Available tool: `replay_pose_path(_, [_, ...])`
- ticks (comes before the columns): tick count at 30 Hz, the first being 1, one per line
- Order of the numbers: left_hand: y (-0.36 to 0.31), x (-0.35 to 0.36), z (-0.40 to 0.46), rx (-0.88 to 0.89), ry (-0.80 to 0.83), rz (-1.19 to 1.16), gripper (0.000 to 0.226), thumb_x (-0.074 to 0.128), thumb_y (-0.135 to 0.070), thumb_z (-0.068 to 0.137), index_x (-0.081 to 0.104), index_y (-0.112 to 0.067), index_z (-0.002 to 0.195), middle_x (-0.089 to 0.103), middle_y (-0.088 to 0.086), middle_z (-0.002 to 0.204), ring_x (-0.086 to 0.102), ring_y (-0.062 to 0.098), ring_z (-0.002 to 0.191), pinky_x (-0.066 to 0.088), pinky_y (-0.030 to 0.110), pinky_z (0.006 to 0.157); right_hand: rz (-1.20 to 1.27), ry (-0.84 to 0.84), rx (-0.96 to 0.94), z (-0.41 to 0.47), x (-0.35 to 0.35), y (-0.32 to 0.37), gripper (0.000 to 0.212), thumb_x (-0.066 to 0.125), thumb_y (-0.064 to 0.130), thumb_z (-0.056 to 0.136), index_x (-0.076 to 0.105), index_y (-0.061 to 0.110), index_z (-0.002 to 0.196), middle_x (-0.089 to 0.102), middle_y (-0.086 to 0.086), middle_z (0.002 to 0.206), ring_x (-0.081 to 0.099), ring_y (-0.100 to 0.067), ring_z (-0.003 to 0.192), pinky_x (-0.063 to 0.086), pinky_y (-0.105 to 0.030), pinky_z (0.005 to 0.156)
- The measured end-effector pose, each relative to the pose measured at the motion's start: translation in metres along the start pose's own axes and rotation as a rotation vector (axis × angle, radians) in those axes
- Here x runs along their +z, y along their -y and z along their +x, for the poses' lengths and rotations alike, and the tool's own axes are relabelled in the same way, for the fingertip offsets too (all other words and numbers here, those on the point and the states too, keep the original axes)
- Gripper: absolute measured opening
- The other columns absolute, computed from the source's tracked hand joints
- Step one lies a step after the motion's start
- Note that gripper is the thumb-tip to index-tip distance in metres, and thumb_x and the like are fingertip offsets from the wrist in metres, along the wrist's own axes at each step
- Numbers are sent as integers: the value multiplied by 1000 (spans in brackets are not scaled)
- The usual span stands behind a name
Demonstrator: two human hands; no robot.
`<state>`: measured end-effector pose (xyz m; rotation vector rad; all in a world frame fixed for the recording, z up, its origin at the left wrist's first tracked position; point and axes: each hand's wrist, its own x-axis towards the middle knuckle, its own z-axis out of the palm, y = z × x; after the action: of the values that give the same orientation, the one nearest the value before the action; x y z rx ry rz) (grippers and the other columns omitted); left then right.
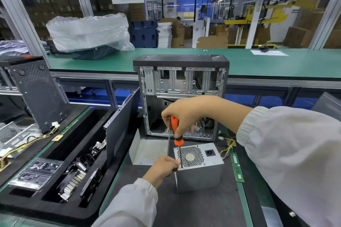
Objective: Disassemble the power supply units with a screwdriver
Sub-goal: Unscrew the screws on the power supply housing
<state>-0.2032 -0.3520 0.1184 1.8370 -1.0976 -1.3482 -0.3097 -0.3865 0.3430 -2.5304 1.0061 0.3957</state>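
While my right hand grips the orange screwdriver, tip at a fan-face corner of the power supply unit (already out of the case), my left hand pinches that corner; housing unopened, most work remains.

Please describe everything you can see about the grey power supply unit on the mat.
The power supply unit is a grey metal box standing upright on the dark mat. Its top face has a honeycomb fan grille and a black socket. The left hand steadies its left corner; the right hand holds an orange screwdriver there.
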Motion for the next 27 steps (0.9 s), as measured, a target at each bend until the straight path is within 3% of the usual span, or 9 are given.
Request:
replay_pose_path(2, [2, 0, 2, 0, 10, 10, 26, 58, -11, 94, 61, -17, 69, 58, 8, 85, 48, 19, 82, 34, 23, 59, 11, -101, 79, -1, 4, 1, 46, 66, 49, 84, 56, 5, 93, 64, -2, 62, 68, -19, 52, 53, -24, 50])
replay_pose_path(4, [3, 0, 4, 0, 25, 14, 29, 59, -18, 95, 60, -17, 66, 53, 9, 85, 44, 20, 82, 33, 24, 59, -27, -217, 161, 0, 9, 2, 58, 51, 58, 90, 50, 2, 74, 57, -4, 45, 64, -23, 42, 53, -27, 49])
replay_pose_path(7, [4, 0, 7, 2, 36, 16, 31, 60, -23, 95, 57, -17, 65, 50, 10, 86, 42, 19, 79, 32, 24, 59, -117, -305, 218, 2, 13, 3, 54, 39, 48, 99, 43, 5, 66, 52, -10, 52, 58, -24, 38, 50, -30, 48])
replay_pose_path(11, [7, 0, 10, 4, 23, 8, 30, 60, -22, 95, 56, -18, 66, 51, 9, 86, 44, 19, 78, 34, 25, 59, -326, -290, 168, 5, 12, 2, 42, 41, 38, 100, 41, 12, 67, 49, -3, 56, 57, -21, 49, 45, -27, 49])
replay_pose_path(14, [7, 0, 10, 1, 29, 12, 30, 60, -21, 95, 56, -17, 66, 50, 8, 84, 43, 16, 73, 33, 24, 58, -287, -133, 108, 3, 8, 2, 32, 45, 35, 98, 55, 6, 87, 55, -3, 65, 68, -28, 72, 52, -33, 67])
replay_pose_path(17, [6, -1, 10, 2, 39, 31, 29, 60, -23, 96, 56, -16, 68, 49, 8, 84, 42, 16, 72, 32, 23, 56, -220, 12, 24, -2, -2, 4, 15, 57, 20, 93, 55, 13, 106, 56, -3, 91, 63, -28, 86, 54, -35, 74])
replay_pose_path(21, [6, 0, 9, 24, 57, 75, 23, 57, -25, 97, 54, -16, 76, 46, 9, 87, 39, 19, 78, 28, 26, 56, -260, 106, -51, -7, -8, 6, 41, 63, -5, 81, 57, 12, 118, 56, -4, 109, 51, -10, 77, 40, -8, 52])
replay_pose_path(24, [6, 0, 9, 20, 67, 78, 27, 55, -27, 98, 56, -15, 74, 47, 10, 86, 39, 17, 72, 28, 25, 54, -220, 79, -26, -6, -6, 5, 35, 70, 7, 82, 58, 13, 114, 57, 0, 98, 52, -5, 68, 35, -7, 43])
replay_pose_path(27, [3, -1, 7, 18, 83, 117, 32, 52, -36, 100, 59, -13, 78, 51, 8, 87, 42, 19, 76, 31, 23, 55, -84, -23, 64, -5, 4, 7, 33, 69, 33, 86, 58, 6, 101, 62, -4, 85, 69, -18, 62, 47, -16, 45])
